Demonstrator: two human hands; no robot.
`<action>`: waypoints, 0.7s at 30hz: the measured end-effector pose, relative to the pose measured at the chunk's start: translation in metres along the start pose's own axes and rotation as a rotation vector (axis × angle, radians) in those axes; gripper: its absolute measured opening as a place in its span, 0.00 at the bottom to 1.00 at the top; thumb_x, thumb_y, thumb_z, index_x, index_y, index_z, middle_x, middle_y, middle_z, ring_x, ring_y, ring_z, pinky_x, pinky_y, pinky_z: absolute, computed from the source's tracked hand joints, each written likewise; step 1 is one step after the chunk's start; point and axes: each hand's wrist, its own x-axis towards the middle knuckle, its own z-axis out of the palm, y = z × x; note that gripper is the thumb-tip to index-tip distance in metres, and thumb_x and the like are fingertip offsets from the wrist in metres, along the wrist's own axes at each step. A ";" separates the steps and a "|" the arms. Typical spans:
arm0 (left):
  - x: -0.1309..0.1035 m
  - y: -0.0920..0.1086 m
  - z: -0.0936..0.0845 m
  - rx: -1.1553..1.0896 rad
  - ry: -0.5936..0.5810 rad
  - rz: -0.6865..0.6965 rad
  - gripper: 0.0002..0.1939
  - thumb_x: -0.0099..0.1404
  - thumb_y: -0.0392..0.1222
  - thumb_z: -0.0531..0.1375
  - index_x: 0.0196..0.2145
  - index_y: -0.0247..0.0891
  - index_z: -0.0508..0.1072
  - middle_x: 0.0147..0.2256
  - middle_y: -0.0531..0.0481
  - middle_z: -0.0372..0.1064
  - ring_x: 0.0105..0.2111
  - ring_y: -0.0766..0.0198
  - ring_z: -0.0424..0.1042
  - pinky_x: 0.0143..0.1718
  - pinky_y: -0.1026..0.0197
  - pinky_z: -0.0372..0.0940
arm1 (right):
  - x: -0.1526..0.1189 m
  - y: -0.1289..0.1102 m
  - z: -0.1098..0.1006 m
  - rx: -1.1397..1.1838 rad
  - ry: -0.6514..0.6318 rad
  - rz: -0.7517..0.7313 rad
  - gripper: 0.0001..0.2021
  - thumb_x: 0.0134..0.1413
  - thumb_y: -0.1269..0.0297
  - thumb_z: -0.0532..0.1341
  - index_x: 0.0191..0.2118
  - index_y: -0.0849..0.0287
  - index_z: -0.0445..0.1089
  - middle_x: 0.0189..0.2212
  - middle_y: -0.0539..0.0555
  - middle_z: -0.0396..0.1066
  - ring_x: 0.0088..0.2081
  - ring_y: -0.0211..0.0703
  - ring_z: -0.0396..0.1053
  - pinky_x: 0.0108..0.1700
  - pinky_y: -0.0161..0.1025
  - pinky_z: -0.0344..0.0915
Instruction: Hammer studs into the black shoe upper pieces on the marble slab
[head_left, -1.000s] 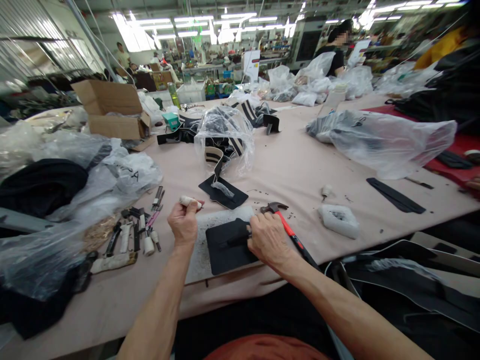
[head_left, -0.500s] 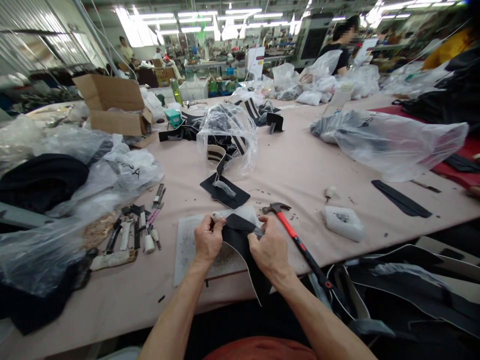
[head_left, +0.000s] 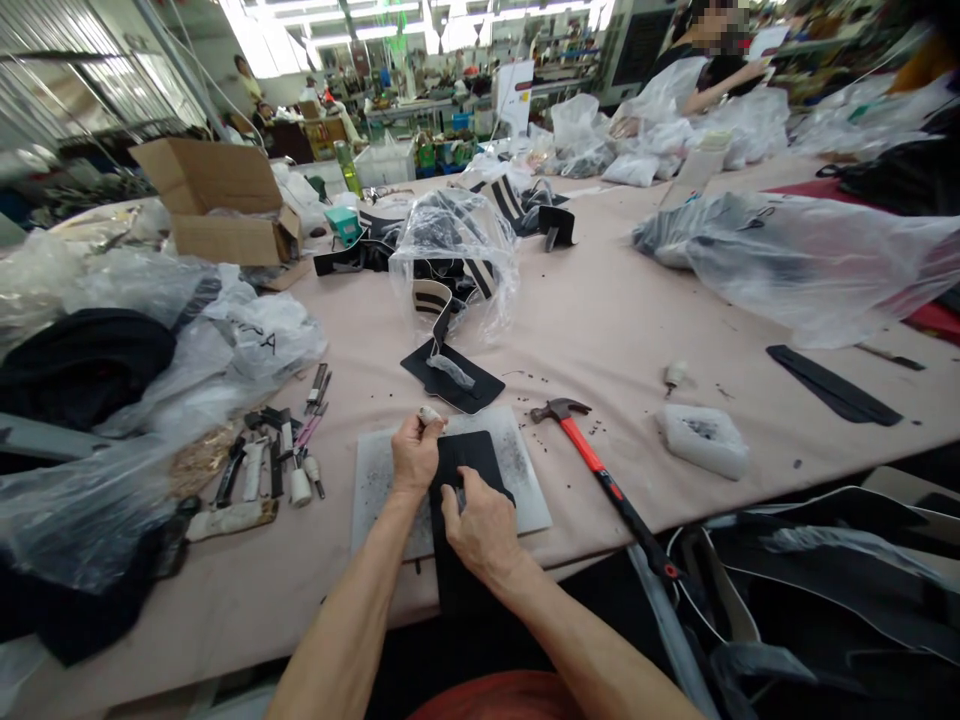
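A flat black strap piece (head_left: pixel 472 450) lies over a pale, speckled board (head_left: pixel 531 500) at the table's front edge, its lower end hanging off. My left hand (head_left: pixel 415 458) is closed round a small white-wrapped tool (head_left: pixel 429 414) at the piece's upper left; the tool's lower end is hidden. On top of the piece, my right hand (head_left: pixel 484 522) has its fingers bent, thumb and forefinger gripping at its middle, where something greyish shows. Right of the board lies a claw hammer (head_left: pixel 589 455) with a red and black handle.
Several small tools (head_left: pixel 276 462) lie to the left. A similar black piece (head_left: pixel 469 380) lies behind the board, near a clear plastic bag (head_left: pixel 450 235). To the right are a white block (head_left: pixel 703 440) and a dark strip (head_left: pixel 832 385). A cardboard box (head_left: pixel 225 240) stands behind.
The black strap piece, bent up between my hands before, now lies flat on the board. My right hand has moved left and down onto it. The view has shifted slightly.
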 end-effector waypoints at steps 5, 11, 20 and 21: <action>-0.011 0.011 -0.002 -0.237 -0.084 -0.126 0.19 0.59 0.52 0.66 0.42 0.36 0.72 0.33 0.46 0.79 0.34 0.58 0.78 0.37 0.61 0.71 | 0.007 0.009 0.003 0.006 0.047 -0.034 0.15 0.65 0.61 0.55 0.50 0.64 0.69 0.43 0.62 0.75 0.42 0.49 0.75 0.43 0.39 0.67; -0.024 0.008 -0.004 -0.246 -0.175 -0.136 0.15 0.58 0.47 0.65 0.39 0.36 0.71 0.33 0.45 0.79 0.35 0.57 0.78 0.40 0.59 0.70 | -0.005 0.017 -0.003 0.006 0.008 -0.155 0.29 0.61 0.48 0.58 0.57 0.69 0.66 0.44 0.64 0.72 0.44 0.54 0.72 0.45 0.44 0.68; -0.022 0.010 -0.003 -0.132 -0.232 -0.083 0.09 0.61 0.44 0.63 0.35 0.37 0.72 0.34 0.46 0.79 0.34 0.59 0.76 0.39 0.60 0.69 | -0.006 0.020 0.001 -0.043 0.007 -0.188 0.30 0.64 0.48 0.55 0.58 0.71 0.66 0.43 0.64 0.70 0.43 0.54 0.71 0.44 0.44 0.67; -0.022 0.010 -0.003 -0.125 -0.233 -0.074 0.08 0.61 0.44 0.62 0.35 0.37 0.72 0.34 0.47 0.79 0.34 0.60 0.76 0.39 0.61 0.69 | -0.006 0.020 0.001 -0.043 0.006 -0.186 0.30 0.63 0.48 0.55 0.58 0.71 0.66 0.43 0.64 0.70 0.43 0.53 0.71 0.43 0.44 0.67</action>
